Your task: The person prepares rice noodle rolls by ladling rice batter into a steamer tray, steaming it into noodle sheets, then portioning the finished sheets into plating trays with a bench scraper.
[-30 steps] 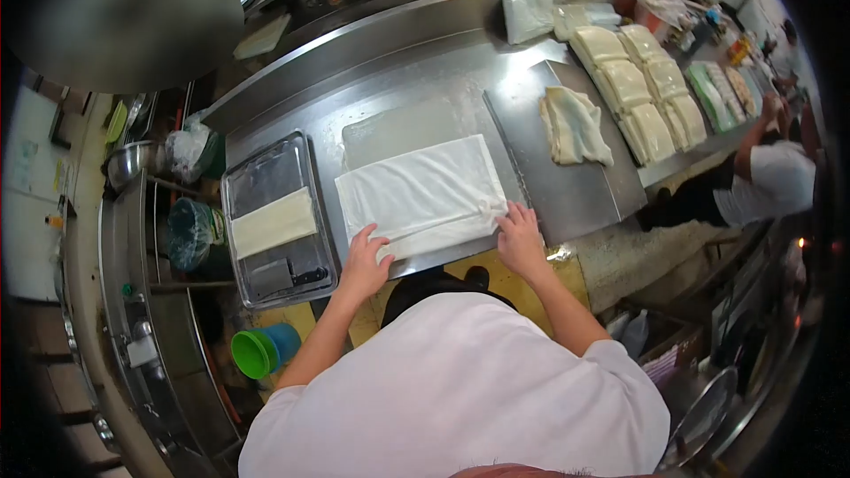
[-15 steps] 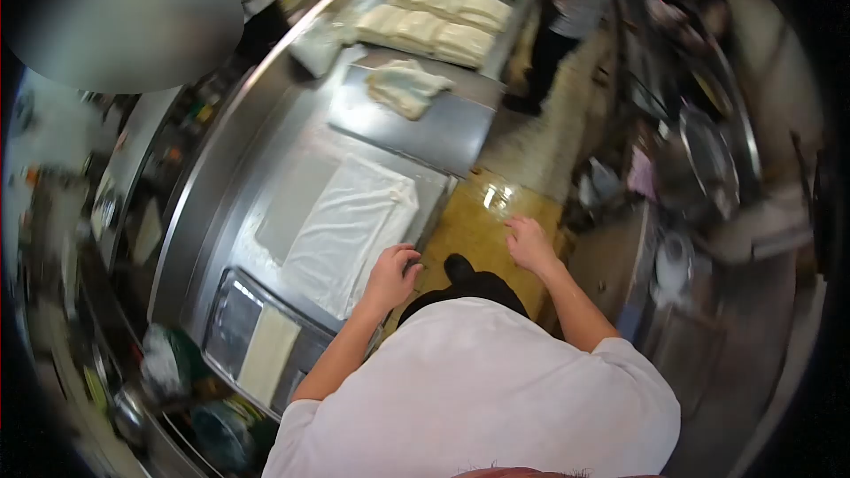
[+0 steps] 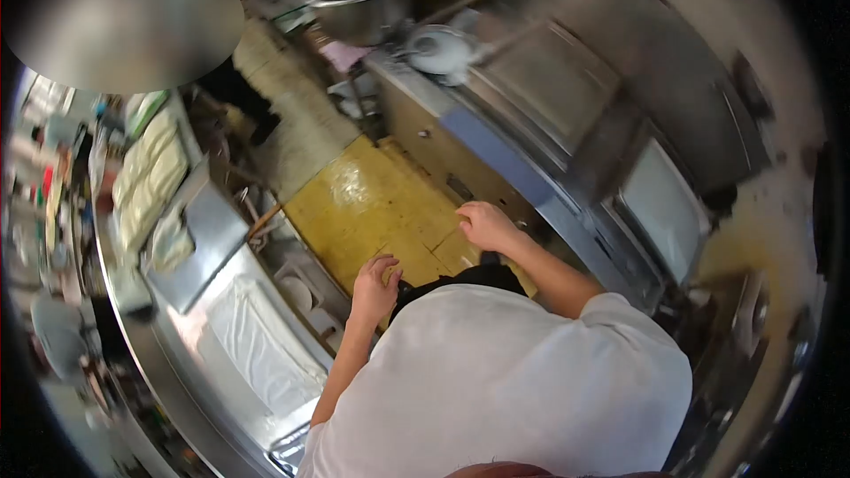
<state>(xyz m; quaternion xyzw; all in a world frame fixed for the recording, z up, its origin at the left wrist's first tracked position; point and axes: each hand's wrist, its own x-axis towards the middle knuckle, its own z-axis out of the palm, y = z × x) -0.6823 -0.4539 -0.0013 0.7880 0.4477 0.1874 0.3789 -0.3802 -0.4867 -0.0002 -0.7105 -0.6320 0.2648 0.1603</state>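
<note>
My left hand (image 3: 375, 288) hangs in the air in front of my body, its fingers loosely bent and apart, nothing in them. Below and left of it, a white cloth or plastic sheet (image 3: 266, 341) lies over the steel worktable (image 3: 181, 341). My right hand (image 3: 489, 227) is held over the yellow floor, empty, fingers loosely curled with small gaps. The steel counter with a blue edge strip (image 3: 505, 155) is nearest to that hand, and no contact shows.
A metal plate (image 3: 208, 226) bears a crumpled cloth (image 3: 171, 239), beside pale wrapped slabs (image 3: 146, 181). Yellow flooring (image 3: 376, 204) runs between worktable and counter. A large metal bowl (image 3: 359, 0) stands at the back. Someone's dark-trousered leg (image 3: 235, 97) shows in the aisle.
My view has swung right, away from the worktable and towards the counter. The worktable now lies at the left. Both hands stay raised and empty.
</note>
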